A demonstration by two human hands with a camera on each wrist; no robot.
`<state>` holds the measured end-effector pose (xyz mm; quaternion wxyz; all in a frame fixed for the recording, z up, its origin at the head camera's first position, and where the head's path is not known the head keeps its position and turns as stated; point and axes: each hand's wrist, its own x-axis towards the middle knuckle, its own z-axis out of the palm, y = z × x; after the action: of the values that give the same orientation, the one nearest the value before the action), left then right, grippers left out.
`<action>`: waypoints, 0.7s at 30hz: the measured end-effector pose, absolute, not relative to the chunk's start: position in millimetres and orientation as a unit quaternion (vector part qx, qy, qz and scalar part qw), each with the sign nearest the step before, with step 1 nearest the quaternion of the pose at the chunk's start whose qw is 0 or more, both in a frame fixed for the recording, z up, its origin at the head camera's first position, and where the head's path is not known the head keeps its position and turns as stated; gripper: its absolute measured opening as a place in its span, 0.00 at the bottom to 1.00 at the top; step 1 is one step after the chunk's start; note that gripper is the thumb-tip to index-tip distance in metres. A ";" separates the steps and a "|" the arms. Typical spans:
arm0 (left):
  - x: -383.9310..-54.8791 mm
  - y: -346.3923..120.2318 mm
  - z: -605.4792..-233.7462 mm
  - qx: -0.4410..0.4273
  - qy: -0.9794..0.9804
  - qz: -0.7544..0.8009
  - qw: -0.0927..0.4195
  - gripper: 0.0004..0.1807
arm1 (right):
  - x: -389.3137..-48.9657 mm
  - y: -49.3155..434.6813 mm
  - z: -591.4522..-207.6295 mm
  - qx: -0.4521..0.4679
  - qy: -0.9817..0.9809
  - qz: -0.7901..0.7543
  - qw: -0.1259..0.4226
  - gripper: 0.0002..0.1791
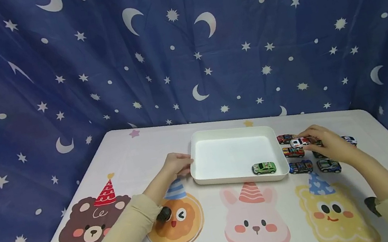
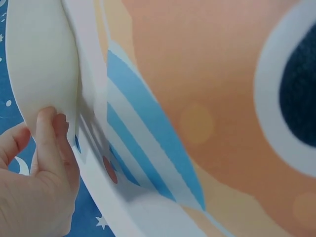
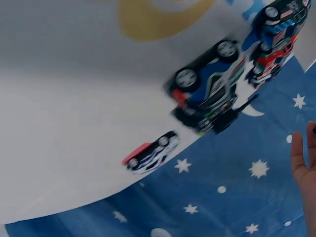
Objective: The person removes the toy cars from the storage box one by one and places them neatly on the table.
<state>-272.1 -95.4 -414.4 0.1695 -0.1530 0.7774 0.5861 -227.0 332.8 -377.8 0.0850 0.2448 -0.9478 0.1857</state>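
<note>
A white rectangular tray (image 1: 239, 179) lies on the table with a green toy car (image 1: 264, 168) in its near right corner. At the tray's left wall, my left hand (image 1: 179, 164) holds the rim between thumb and fingers; the left wrist view shows the fingers (image 2: 47, 131) on the outside of the wall. My right hand (image 1: 324, 142) pinches a white and red toy car (image 1: 300, 142) just right of the tray, above other cars. Only a little of the right hand (image 3: 305, 163) shows at the edge of the right wrist view.
Right of the tray stand a red car (image 1: 284, 138), an orange-red car (image 1: 293, 152), a blue car (image 1: 301, 167) and a dark green car (image 1: 329, 166). A white car (image 1: 349, 140) is farther right, partly behind the hand. A starry blue curtain (image 1: 182, 54) hangs behind the table.
</note>
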 end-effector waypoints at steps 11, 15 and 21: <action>-275.2 -95.8 -416.3 -0.144 0.763 0.603 0.184 0.21 | -220.2 369.2 -382.4 0.265 -0.938 0.176 0.141 0.17; -274.9 -95.2 -417.5 -0.141 0.766 0.599 0.184 0.21 | -217.3 379.4 -384.2 0.262 -0.939 0.166 0.148 0.18; -276.4 -97.9 -425.2 -0.131 0.786 0.578 0.173 0.19 | -216.3 390.0 -389.5 0.261 -0.943 0.153 0.139 0.19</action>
<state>-276.4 -97.9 -425.2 0.1735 -0.1312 0.7863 0.5783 -216.3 390.0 -389.5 0.1389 0.2606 -0.9431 0.1527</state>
